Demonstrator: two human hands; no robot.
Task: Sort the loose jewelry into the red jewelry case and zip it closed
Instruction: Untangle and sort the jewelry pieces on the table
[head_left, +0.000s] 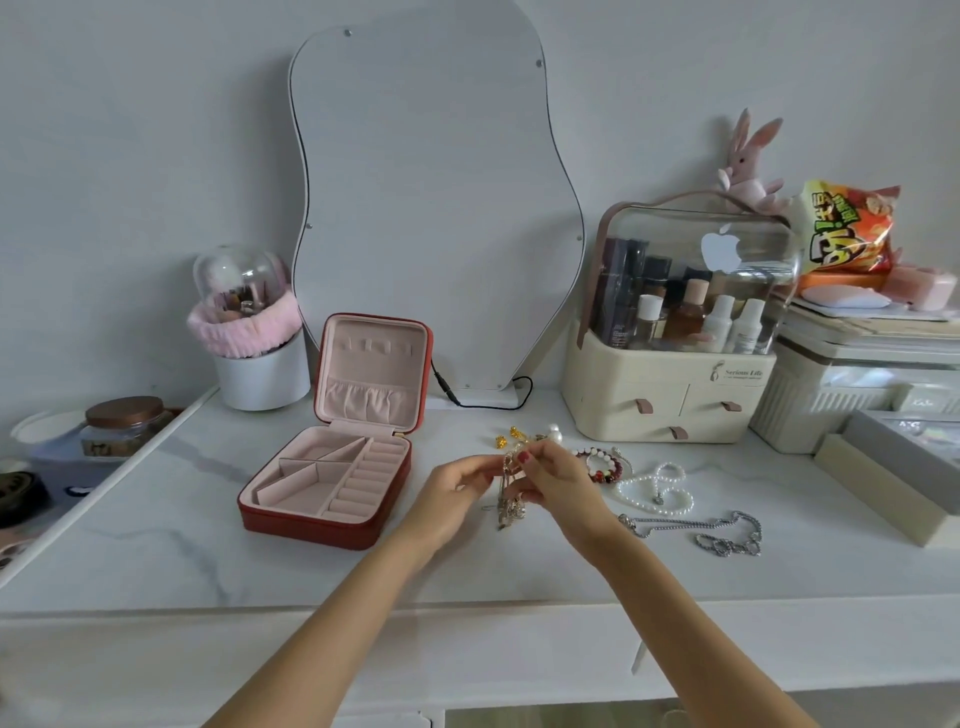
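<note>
Lying open at left, red jewelry case (332, 483), lid propped upright, pink compartments bare and ready. Pinching one gold chain (511, 499) between left hand (457, 493) and right hand (558, 480), fingertips curled on it, probably to untangle it. Waiting rightward on the marble table (156, 545): small gold charms (511, 436), count unclear; one red bead bracelet (602, 465); one pearl strand (657, 491); one silver chain (722, 532).

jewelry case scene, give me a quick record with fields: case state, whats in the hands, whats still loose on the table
case: red jewelry case open, lid upright, compartments look empty
left hand: pinching a gold chain
right hand: pinching the same chain, which hangs down between the hands
loose on table: pearl necklace, silver chain, red bead bracelet, gold earrings
zip: not closed
</note>
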